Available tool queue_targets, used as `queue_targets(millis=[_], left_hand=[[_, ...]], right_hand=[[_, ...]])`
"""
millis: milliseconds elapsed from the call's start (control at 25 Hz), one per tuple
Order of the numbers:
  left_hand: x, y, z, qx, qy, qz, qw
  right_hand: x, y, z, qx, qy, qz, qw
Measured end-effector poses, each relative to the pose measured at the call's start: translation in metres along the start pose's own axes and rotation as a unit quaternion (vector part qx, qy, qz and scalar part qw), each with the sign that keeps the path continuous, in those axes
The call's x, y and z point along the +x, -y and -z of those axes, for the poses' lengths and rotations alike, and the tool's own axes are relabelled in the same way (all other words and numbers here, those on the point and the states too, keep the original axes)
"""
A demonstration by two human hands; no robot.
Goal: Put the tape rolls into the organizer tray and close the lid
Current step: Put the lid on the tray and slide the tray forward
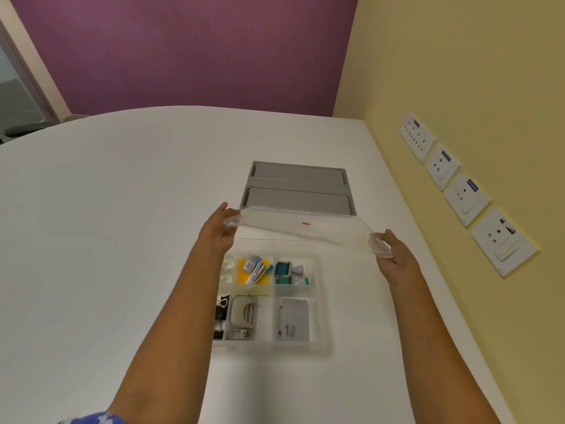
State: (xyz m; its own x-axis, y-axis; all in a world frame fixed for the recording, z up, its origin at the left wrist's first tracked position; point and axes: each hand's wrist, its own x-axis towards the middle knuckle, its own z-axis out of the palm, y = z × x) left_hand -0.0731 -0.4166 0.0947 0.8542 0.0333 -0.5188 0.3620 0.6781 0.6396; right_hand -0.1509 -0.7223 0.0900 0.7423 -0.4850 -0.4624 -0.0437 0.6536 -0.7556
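A clear plastic lid (305, 232) with a small red mark hangs in the air above the far side of the organizer tray (324, 344). My left hand (218, 229) grips the lid's left end and my right hand (394, 255) grips its right end. The tray is translucent with several compartments. Clear tape rolls (228, 266) lie in its far left compartment, partly hidden by my left forearm. Other compartments hold a yellow pad with pens (255, 270), teal items (287, 272), black binder clips (221, 316), a grey stapler-like tool (243, 316) and a grey box (295, 319).
A grey two-flap panel (298, 188) is set into the white table (107, 224) just beyond the lid. A yellow wall with several socket plates (464, 191) runs along the table's right edge. A purple wall stands behind.
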Motion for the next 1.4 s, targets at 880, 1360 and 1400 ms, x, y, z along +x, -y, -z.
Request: queue_targets(millis=[880, 1360, 1400], left_hand=[[0.046, 0.000, 0.118, 0.641, -0.107, -0.158, 0.743], [0.059, 0.015, 0.125, 0.656, -0.187, -0.193, 0.706], [0.062, 0.015, 0.122, 0.653, -0.181, -0.193, 0.710]], right_hand=[[0.014, -0.124, -0.039, -0.663, 0.014, 0.121, 0.739], [0.022, -0.144, -0.042, -0.651, -0.055, 0.175, 0.736], [0.025, -0.143, -0.045, -0.640, -0.054, 0.169, 0.748]])
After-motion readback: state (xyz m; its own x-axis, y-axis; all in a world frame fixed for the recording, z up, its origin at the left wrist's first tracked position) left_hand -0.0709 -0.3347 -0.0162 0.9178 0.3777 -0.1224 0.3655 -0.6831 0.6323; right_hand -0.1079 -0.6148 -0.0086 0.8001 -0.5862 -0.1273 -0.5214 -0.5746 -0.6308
